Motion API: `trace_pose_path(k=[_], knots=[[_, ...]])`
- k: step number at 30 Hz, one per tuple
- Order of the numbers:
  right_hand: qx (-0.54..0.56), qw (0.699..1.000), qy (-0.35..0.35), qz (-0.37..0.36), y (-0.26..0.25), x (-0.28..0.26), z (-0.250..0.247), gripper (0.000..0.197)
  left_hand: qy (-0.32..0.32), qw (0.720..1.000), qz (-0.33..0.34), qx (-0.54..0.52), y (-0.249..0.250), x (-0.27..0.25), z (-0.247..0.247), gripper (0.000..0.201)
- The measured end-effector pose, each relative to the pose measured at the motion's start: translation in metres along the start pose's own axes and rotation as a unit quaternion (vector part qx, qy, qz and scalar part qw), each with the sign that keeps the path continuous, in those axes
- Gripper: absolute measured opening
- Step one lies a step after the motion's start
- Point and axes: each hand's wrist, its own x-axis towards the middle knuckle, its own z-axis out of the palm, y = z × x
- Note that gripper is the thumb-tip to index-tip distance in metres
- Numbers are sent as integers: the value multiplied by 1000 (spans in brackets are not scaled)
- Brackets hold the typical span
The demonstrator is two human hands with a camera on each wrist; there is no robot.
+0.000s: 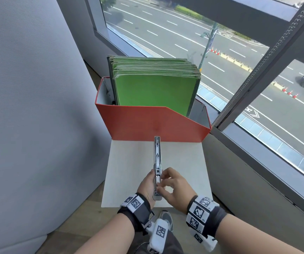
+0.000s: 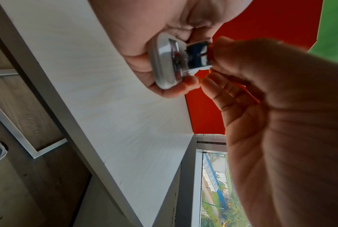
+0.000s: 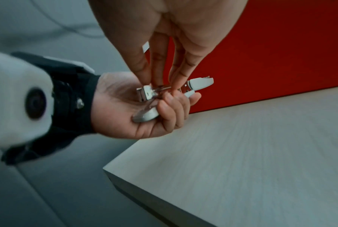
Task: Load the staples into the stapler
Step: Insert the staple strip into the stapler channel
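A silver stapler (image 1: pixel 157 154) is swung open above the white table (image 1: pixel 184 162), its long metal arm pointing away towards the orange box. My left hand (image 1: pixel 148 184) cups and grips its near end from the left; the rounded silver base (image 2: pixel 164 64) lies in that palm. My right hand (image 1: pixel 166 187) reaches in from the right. Its thumb and fingertips (image 3: pixel 160 79) pinch the open metal magazine (image 3: pixel 146 93) from above. The white plastic tip (image 3: pixel 201 83) sticks out past the fingers. The fingertips hide whatever lies under them, so I cannot make out a staple strip.
An orange file box (image 1: pixel 138 123) full of green folders (image 1: pixel 155 88) stands at the table's far edge. A grey partition (image 1: pixel 28 107) is close on the left, a window sill and glass (image 1: pixel 257 143) on the right. The table's near edge is right below my wrists.
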Motion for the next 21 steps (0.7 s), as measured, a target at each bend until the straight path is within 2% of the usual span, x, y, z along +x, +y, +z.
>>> trace_pose_path(k=[3, 7, 8, 12, 14, 16, 21], knots=[[81, 994, -9, 69, -2, 9, -12, 23, -15, 999, 26, 24, 1, -5, -3, 41], [147, 971, 78, 175, 4, 48, -33, 15, -47, 997, 51, 33, -2, -4, -7, 45], [159, 964, 80, 199, 9, 61, -37, 18, -56, 996, 52, 41, -3, -4, -8, 45], [190, 937, 48, 290, 21, 107, -50, 49, -77, 993, 58, 65, -10, -8, -12, 46], [240, 919, 30, 312, 16, 121, -56, 50, -78, 993, 58, 72, -12, -9, -14, 45], [261, 910, 17, 320, 9, 128, -61, 40, -79, 993, 59, 72, -12, -10, -16, 46], [223, 920, -6, 322, 12, 137, -61, 25, -81, 993, 55, 61, -13, -9, -18, 46]])
